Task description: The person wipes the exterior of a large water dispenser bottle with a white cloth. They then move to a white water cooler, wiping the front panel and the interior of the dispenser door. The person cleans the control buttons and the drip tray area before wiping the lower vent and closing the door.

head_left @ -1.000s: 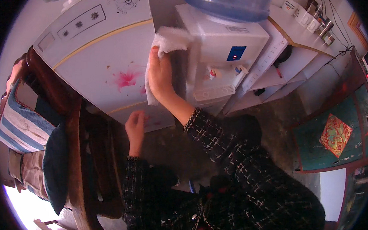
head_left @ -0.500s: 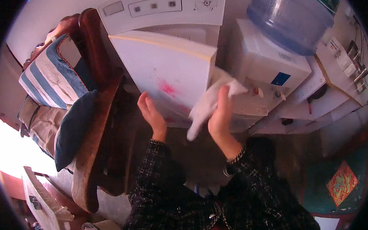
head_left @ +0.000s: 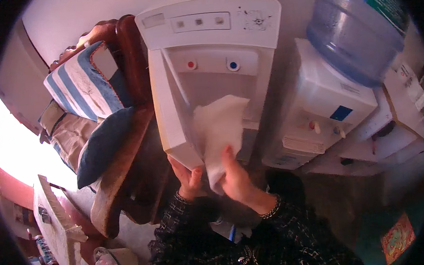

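A white water dispenser (head_left: 266, 31) stands in front of me, its door (head_left: 170, 110) swung out to the left. Inside the recess are a red-marked tap (head_left: 190, 65) and a blue-marked tap (head_left: 233, 65). My left hand (head_left: 186, 179) grips the door's lower end, the thumb in front and the fingers partly hidden behind it. A white cloth (head_left: 222, 120) is pinched in my right hand (head_left: 241, 181), thumb on top. Its upper part spreads before the recess; whether it touches the dispenser I cannot tell.
At the right stands a second white dispenser (head_left: 337, 94) bearing a large blue water bottle (head_left: 353, 38). A wooden seat (head_left: 120, 166) with a striped cushion (head_left: 82, 86) and a dark blue cushion (head_left: 102, 148) is at the left. A bin (head_left: 125, 262) sits lower left.
The dispenser door has swung open to the left, uncovering the taps. My left hand has closed on its lower end. My right hand has moved lower and left with the cloth.
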{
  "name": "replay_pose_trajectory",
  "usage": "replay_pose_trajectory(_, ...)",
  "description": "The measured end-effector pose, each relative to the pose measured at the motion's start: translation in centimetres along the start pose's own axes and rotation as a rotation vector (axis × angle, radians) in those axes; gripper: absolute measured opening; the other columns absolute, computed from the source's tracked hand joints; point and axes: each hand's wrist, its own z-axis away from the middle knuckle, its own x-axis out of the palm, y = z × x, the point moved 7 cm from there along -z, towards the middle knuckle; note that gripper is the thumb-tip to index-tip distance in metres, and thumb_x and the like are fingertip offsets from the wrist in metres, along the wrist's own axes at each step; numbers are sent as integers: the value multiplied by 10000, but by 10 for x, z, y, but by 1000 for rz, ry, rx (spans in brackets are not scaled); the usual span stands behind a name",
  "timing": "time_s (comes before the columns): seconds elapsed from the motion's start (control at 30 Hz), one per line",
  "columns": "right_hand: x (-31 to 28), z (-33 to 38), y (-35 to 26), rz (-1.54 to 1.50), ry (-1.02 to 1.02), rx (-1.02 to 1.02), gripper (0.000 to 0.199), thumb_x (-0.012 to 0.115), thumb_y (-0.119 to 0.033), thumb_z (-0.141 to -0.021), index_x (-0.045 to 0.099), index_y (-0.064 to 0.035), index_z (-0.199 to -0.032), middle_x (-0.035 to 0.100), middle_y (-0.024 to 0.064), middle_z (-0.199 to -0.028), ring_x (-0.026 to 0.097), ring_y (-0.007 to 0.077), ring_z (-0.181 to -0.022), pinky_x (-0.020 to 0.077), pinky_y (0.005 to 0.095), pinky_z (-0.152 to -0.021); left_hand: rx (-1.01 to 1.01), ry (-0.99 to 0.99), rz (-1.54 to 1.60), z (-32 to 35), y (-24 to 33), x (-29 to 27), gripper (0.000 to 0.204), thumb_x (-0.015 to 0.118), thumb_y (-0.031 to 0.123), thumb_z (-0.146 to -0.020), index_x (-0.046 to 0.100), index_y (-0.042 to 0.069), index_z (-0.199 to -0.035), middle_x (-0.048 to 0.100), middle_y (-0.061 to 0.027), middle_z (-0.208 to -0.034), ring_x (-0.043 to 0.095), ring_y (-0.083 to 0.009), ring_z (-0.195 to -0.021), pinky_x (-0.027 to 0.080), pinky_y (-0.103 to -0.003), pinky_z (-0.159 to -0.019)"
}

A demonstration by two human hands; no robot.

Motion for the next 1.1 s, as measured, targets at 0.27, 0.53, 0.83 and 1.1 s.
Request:
replay_pose_trajectory(0.27,81,-11,27,577,-328,29,459,354,-400,-1031,411,-13,-1269,469,97,-1176,453,162,-1082,378,320,-957,-192,-9,250,14,-25,-52,718,520,531,-913,418,-56,-1314,563,-149,-1226,577,-247,-1089,461,-364,-911)
replay_pose_trajectory(0.53,72,-57,53,33,-12,-14,627,431,-506,-989,355,-39,-1399,473,81,-1307,455,196,-1208,378,367,-1028,174,73,-78,-9,-3,-87,780,677,299,-773,335,-33,-1391,506,-172,-1293,528,-269,-1159,422,-390,-966)
replay_pose_trajectory(0.83,128,-161,-96,1056,64,-838,508,449,-409,-984,559,55,-1160,545,296,-1184,523,400,-1108,406,465,-925,55,63,-224,-10,-17,-105,708,690,292,-757,431,-28,-1333,480,-244,-1342,472,-382,-1242,366,-450,-1036)
replay_pose_trajectory(1.1,175,-177,-67,1401,-212,-958,405,500,-336,-952,619,26,-1089,594,253,-1128,524,416,-1083,376,482,-967,67,125,-222,-15,-24,-123,622,672,304,-785,495,-40,-1272,545,-235,-1256,535,-374,-1160,404,-435,-991)
